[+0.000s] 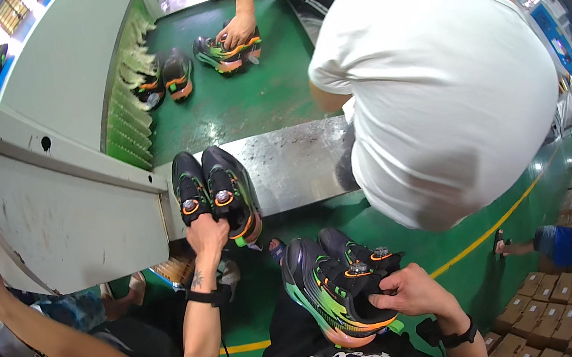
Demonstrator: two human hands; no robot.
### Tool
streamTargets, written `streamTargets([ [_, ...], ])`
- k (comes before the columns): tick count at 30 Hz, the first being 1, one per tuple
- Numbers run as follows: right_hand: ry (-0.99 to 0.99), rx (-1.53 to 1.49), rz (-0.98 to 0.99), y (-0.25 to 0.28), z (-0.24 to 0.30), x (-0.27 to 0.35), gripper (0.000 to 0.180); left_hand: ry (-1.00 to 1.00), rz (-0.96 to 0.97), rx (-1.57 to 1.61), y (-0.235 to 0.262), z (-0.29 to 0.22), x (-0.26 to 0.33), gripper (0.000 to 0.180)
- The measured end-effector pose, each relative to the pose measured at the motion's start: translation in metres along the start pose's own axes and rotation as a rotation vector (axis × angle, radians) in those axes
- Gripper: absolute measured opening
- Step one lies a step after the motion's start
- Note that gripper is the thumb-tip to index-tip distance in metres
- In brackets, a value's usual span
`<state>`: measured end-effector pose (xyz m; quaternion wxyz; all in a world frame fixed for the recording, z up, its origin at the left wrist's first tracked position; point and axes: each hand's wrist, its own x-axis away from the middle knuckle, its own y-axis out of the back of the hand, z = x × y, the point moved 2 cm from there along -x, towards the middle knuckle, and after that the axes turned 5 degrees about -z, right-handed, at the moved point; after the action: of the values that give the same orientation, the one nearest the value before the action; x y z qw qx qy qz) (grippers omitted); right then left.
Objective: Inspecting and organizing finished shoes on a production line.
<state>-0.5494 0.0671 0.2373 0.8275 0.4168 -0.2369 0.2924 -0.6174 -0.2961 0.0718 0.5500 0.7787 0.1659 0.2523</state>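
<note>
The left hand grips the heels of a black pair of shoes lying on the steel bench. The right hand clamps a second black-and-green pair just below the bench edge. Beyond the bench, another person's hand rests on a shoe on the green belt.

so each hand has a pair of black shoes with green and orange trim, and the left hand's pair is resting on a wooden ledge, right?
Not quite: the ledge under the left hand and its pair of shoes is bare scuffed metal, not wood, as the head view shows. The right hand does hold a second black, green and orange pair.
</note>
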Motion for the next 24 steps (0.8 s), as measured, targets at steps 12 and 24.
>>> streamTargets([
  [12,0.334,-0.074,-0.287,-0.074,-0.071,-0.013,0.039,-0.310,-0.140,0.372,0.044,0.057,0.121,0.021],
  [24,0.112,-0.250,-0.317,-0.142,-0.047,-0.034,0.042,-0.370,0.676,0.822,0.061,0.139,0.064,0.018],
])
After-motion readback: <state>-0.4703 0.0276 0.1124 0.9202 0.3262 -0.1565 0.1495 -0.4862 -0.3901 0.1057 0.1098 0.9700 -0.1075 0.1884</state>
